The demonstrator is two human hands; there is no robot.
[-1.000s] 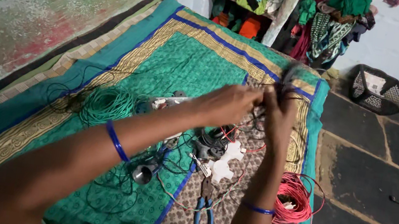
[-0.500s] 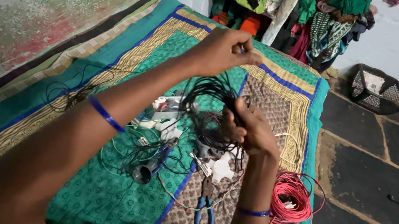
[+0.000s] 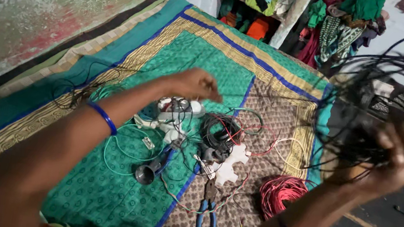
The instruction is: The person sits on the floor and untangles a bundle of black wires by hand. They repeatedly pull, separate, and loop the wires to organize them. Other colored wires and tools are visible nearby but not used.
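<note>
Above the bedspread [image 3: 98, 178], right hand [image 3: 398, 157] fingers clutch one black wire tangle [image 3: 373, 95]; left hand [image 3: 193, 83] fingers curl empty.

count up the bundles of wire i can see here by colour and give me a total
Black: 2, one bundle held up in the right hand, one coil on the bedspread
Red: 1, coil near the bed's edge
Green: 1, loose loop
Total: 4
</note>
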